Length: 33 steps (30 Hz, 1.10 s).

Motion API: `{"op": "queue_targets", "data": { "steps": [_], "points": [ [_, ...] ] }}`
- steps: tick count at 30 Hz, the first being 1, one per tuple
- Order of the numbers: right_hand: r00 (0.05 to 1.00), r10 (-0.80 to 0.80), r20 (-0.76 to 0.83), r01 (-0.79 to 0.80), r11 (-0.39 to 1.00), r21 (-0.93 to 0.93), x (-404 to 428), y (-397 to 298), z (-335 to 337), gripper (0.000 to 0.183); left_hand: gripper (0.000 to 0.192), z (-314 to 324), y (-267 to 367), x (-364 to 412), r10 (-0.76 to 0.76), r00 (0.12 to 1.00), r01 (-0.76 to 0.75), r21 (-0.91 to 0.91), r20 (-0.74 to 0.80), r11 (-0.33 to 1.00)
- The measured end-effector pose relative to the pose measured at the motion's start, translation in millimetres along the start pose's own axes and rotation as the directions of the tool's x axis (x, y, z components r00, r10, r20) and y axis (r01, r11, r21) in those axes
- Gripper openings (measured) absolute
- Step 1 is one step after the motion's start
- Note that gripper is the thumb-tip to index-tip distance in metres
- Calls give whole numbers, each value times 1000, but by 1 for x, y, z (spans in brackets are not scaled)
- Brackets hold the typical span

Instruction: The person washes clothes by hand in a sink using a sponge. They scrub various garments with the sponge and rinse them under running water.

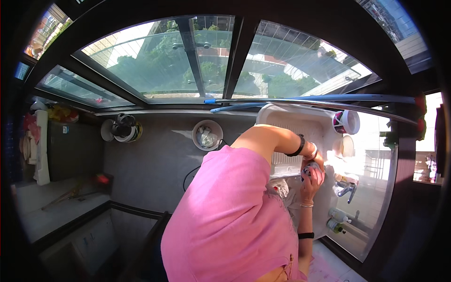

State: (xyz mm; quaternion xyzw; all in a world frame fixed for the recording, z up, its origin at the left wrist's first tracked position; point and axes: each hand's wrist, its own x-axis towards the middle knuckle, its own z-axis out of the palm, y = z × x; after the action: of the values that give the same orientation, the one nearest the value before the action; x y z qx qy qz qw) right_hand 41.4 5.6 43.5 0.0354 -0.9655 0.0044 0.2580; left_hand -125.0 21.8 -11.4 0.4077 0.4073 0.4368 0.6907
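Observation:
Over a white laundry sink (pixel 322 220), both my hands are closed around a bunched grey-and-white cloth (pixel 308 168). My left hand (pixel 319 160) grips its far side, and that wrist wears a black band. Pressed against the near side is my right hand (pixel 312 183), its fingers curled over the fabric. The ribbed washboard (pixel 284 163) of the sink lies beside my left forearm. More pale cloth (pixel 280 187) rests in the sink close to my body, partly hidden by the pink shirt (pixel 225 211).
A chrome faucet (pixel 346 189) and two pump bottles (pixel 337 215) stand on the sink's far ledge. A white bucket (pixel 348 122) sits at its corner. Long poles (pixel 317 102) run along the window. On the floor, a basin (pixel 218 127) holds pale cloth; more buckets (pixel 107 130) stand farther left.

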Motion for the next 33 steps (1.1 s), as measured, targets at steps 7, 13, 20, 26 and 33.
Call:
{"op": "queue_targets", "data": {
  "steps": [7, 13, 20, 26, 33],
  "points": [
    [876, 477, -74, -451, 863, 229, 14, -3, 0, 33, 42, -29, 7, -97, 24, 903, -242, -462, -429, 853],
    [663, 201, 721, -581, 746, 325, -47, -3, -10, 46, 50, -50, -1, -223, 0, 754, -406, -467, -657, 785],
    [338, -50, 940, -684, 673, 282, -120, -12, -13, 41, 30, -60, -86, -363, -97, 446, -578, -370, -889, 728],
    [430, 208, 879, -605, 788, 109, -134, 4, -26, 41, 30, -62, -152, -458, -283, 182, -664, -330, -942, 671],
    [268, 124, 955, -816, 556, 157, -111, -37, -64, 47, 29, -66, -226, -481, -511, 55, -519, -462, -858, 719]
  ]
}}
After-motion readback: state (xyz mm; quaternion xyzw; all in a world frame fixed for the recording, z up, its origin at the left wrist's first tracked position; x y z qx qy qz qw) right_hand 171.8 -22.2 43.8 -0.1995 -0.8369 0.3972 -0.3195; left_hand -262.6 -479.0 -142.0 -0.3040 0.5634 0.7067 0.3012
